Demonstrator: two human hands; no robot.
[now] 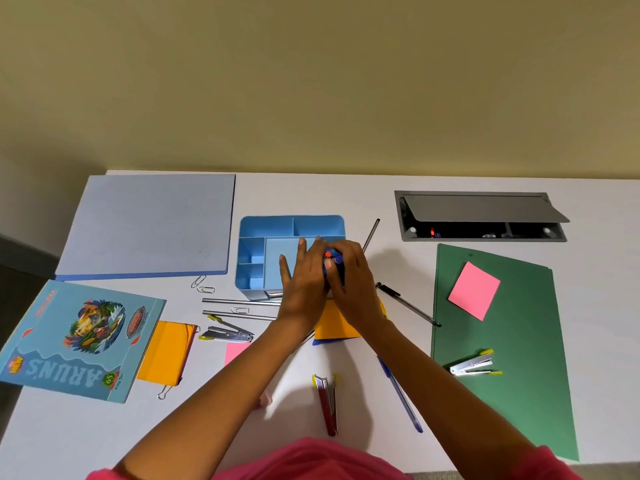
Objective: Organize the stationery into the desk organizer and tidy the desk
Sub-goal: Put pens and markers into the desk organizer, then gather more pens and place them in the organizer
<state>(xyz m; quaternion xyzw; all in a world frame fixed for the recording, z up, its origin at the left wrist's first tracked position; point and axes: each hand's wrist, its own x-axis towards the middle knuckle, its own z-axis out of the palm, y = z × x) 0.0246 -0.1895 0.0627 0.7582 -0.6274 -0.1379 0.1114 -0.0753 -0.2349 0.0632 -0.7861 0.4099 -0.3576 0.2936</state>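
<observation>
So both hands are bunched up over the front right part of the blue desk organizer [263,225], which sits mid-desk, and they cover most of what's going on. The right hand [355,284] has its fingers curled round a small dark-blue thing [331,260] with a red spiky mark on it; honestly can't tell what it is, too much of it is hidden. The left hand [300,284] lies flat beside it, fingers straight and close together, reaching over the big compartment. Can't see whether the thing touches the organizer. Under the wrists an orange pad [337,325] peeks out, with a blue edge below it. A pink sticky note [235,351] is half hidden by the left forearm. Two thin grey sticks [239,301] run under the left hand, ends out of sight. A black pen [408,304] lies just right of the right hand, and a red stapler [327,405] sits nearer the body, between the arms.
</observation>
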